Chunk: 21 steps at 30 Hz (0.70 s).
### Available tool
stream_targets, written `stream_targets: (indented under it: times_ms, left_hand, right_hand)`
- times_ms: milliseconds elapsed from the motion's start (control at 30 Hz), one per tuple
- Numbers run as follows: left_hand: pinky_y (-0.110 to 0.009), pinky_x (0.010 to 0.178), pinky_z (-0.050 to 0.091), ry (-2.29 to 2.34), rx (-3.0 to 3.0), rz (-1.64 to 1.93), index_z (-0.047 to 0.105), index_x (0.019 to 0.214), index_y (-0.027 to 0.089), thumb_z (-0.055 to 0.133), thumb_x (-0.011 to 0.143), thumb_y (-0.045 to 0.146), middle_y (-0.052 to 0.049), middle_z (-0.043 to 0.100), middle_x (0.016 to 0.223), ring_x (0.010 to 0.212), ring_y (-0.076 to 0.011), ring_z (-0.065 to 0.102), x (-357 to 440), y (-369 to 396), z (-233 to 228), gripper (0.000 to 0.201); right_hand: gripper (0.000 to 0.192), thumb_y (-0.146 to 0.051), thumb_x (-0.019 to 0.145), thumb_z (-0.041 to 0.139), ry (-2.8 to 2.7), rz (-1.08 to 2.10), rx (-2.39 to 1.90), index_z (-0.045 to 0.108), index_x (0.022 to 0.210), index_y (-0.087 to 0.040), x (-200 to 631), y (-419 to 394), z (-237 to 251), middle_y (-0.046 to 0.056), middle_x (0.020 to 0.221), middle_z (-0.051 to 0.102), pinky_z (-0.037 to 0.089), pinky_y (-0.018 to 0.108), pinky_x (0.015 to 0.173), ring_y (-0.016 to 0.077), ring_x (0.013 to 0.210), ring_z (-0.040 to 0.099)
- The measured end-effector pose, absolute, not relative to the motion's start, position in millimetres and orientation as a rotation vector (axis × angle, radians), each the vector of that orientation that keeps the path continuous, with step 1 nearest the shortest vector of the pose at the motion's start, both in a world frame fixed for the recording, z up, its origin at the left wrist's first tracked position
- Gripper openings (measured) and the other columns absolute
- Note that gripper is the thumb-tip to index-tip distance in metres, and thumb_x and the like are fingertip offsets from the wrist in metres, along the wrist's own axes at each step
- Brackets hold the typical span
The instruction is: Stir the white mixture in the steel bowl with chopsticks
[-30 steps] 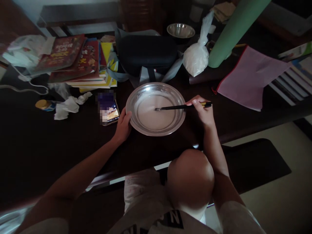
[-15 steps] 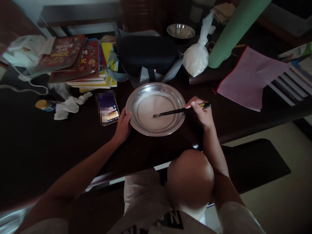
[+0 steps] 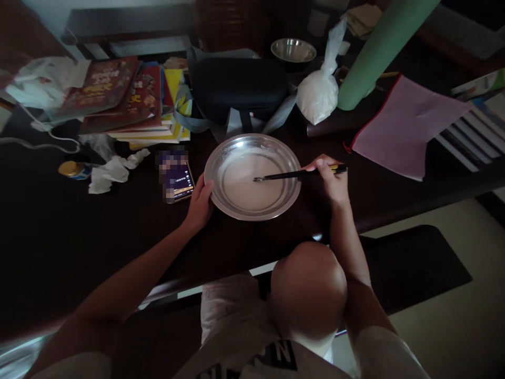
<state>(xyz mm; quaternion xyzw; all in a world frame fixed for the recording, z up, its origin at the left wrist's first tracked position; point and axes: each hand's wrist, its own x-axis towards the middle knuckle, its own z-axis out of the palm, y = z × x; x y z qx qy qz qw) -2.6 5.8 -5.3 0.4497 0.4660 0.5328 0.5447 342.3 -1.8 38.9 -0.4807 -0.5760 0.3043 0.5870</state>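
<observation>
A wide metal bowl point(image 3: 289, 202) stands on the dark table in front of me, with a smooth, whitish liquid point(image 3: 248, 195) in its bottom. My left hand point(image 3: 200, 205) grips the bowl's left rim, thumb on top and fingers under the edge. In my right hand point(image 3: 330, 179), closed at the bowl's right side, are black chopsticks point(image 3: 292, 174) with gold-marked upper ends. They reach leftward over the rim, and their tips are at the liquid near the bowl's middle. A lit phone point(image 3: 179, 179) lies just left of the bowl, close to my left hand.
Left are stacked books point(image 3: 118, 100), crumpled tissue point(image 3: 108, 173) and a gold-lidded jar point(image 3: 71, 169). Behind the bowl sit a black case point(image 3: 240, 81), a tied bag of white powder point(image 3: 319, 100) and another metal bowl point(image 3: 293, 51). A green column point(image 3: 379, 58) and purple cloth pouch point(image 3: 402, 126) are right.
My right hand has shifted slightly right, and the chopstick tips have moved up and right within the bowl. My left hand keeps its hold on the rim. The phone's picture has changed.
</observation>
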Motion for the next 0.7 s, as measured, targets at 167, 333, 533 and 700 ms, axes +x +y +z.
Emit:
stream_targets:
  times_ms: [167,333,533,700]
  left_hand:
    - [-0.043,0.100,0.063,1.091,1.083,1.261,0.073,0.126,0.026,0.080,0.085,0.063,-0.008,0.080,0.120,0.113,-0.0304,0.075,-3.8,6.2,-6.9,0.056]
    - [-0.043,0.101,0.063,1.078,1.056,1.281,0.074,0.126,0.026,0.082,0.084,0.062,-0.007,0.080,0.119,0.113,-0.0306,0.076,-2.0,5.5,-5.7,0.056]
    - [-0.043,0.100,0.063,1.086,1.060,1.290,0.074,0.125,0.026,0.083,0.082,0.065,-0.007,0.081,0.117,0.113,-0.0304,0.076,-2.1,5.8,-6.4,0.059]
    - [-0.045,0.100,0.063,1.055,1.082,1.270,0.072,0.126,0.024,0.078,0.088,0.060,-0.008,0.079,0.117,0.115,-0.0318,0.075,-3.3,5.4,-7.3,0.052]
  right_hand:
    - [0.045,-0.070,0.087,0.076,-1.401,0.776,-1.110,0.082,0.072,-0.028,340.3,-2.5,40.9,0.001,0.075,0.081,0.062,0.037,0.078,0.0211,0.078,0.080]
    - [0.045,-0.069,0.089,0.074,-1.324,0.714,-1.140,0.082,0.072,-0.028,343.5,-1.3,37.8,0.001,0.073,0.080,0.062,0.037,0.081,0.0204,0.076,0.079]
    - [0.046,-0.071,0.087,0.076,-1.423,0.771,-1.122,0.082,0.073,-0.028,341.9,-1.5,38.7,0.002,0.078,0.082,0.063,0.038,0.082,0.0215,0.081,0.080]
    - [0.047,-0.071,0.088,0.074,-1.323,0.731,-1.142,0.080,0.070,-0.028,342.4,-2.5,40.2,0.001,0.071,0.078,0.063,0.038,0.080,0.0205,0.074,0.078]
